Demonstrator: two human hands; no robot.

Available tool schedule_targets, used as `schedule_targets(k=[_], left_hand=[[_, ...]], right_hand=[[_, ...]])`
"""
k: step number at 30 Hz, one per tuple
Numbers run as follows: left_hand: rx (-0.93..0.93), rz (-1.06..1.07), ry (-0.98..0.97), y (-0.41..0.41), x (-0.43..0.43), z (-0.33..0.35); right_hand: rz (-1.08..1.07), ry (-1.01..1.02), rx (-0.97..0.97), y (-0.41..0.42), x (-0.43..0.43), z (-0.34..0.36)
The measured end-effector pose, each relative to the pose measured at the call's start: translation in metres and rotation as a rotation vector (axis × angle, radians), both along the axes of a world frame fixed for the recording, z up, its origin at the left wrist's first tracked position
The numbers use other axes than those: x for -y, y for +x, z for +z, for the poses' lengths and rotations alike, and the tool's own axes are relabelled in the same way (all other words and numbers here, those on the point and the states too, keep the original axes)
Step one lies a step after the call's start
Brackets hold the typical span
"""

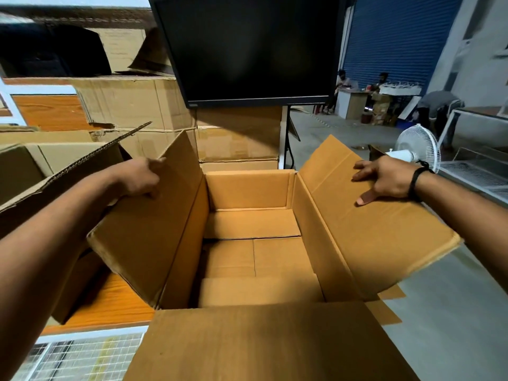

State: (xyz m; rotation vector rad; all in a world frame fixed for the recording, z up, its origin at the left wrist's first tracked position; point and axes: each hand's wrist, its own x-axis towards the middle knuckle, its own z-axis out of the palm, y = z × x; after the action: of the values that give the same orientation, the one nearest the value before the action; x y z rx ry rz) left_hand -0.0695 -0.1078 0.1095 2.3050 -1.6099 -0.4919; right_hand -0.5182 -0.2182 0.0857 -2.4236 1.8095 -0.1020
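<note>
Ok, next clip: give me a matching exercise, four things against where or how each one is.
Things:
1. left hand
2. right hand
3. monitor
4. fan

Place or state:
A. white, off to the right of the box
B. grips the top edge of the left flap
C. dark screen, behind the box
D. lies flat on the right flap

Pairs: 1-B; 2-D; 3-C; 4-A

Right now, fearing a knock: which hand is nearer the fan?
Right. The right hand rests on the right flap beside the fan; the left hand grips the left flap.
</note>
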Motion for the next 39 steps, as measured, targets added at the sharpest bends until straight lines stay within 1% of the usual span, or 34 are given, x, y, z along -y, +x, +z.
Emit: schedule_targets(k=[5,10,20,26,35,39], left_hand=[[-0.03,-0.023,-0.043,-0.011,-0.005,0.001],[-0.083,0.003,-0.082,-0.011,-0.021,0.0],[-0.072,0.028,-0.118,-0.011,-0.062,0.001],[-0.071,0.013,-0.143,-0.011,-0.097,0.004],[-0.034,-0.057,-0.13,0.018,-0.158,0.017],[-0.053,-0.099,-0.154,0.031,-0.187,0.014]], right_hand=[[0.004,-0.034,-0.04,0.017,-0.006,0.008],[-0.003,-0.086,-0.067,0.031,-0.018,0.015],[0.019,-0.126,-0.09,0.052,-0.055,0.019],[-0.001,-0.155,-0.092,0.063,-0.096,0.02],[-0.114,-0.16,-0.155,0.097,-0.18,0.025],[-0.165,-0.175,-0.139,0.11,-0.22,0.017]])
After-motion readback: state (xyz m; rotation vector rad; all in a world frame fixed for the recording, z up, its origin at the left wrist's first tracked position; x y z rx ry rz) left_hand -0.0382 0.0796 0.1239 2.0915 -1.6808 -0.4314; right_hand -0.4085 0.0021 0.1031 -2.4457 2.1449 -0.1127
